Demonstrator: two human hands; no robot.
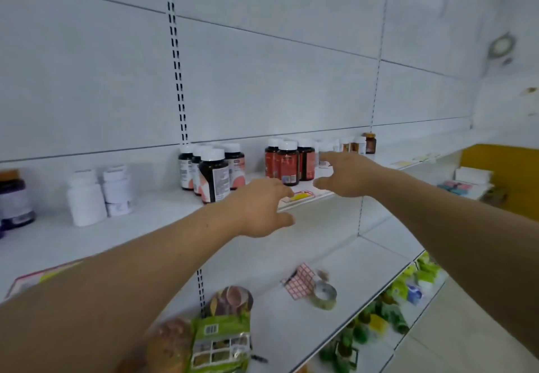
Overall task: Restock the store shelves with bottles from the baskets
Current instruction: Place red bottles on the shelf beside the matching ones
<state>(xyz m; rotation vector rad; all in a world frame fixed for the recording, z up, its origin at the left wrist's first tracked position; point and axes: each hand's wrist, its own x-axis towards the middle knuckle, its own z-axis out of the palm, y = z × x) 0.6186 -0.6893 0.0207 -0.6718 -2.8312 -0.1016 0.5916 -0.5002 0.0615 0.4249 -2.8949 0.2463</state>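
Observation:
Both my arms reach toward a white upper shelf (163, 212). Three dark bottles with red labels and white caps (287, 162) stand in a cluster at its middle. My left hand (262, 207) hovers in front of and just left of them, fingers spread and holding nothing. My right hand (347, 174) is just right of the cluster, thumb and fingers apart, empty. Left of these stand several dark bottles with pink-and-white labels (213, 172). Further left are white bottles (99, 194) and a dark purple bottle (14, 200). Small bottles (354, 145) line the shelf beyond my right hand.
On the lower shelf (335, 259) lie a sheet of red stickers (299, 280), a tape roll (323, 295) and green food packets (221, 340). Green packaged goods (393, 308) fill the shelves below at right. A yellow wall and boxes (472, 180) stand far right.

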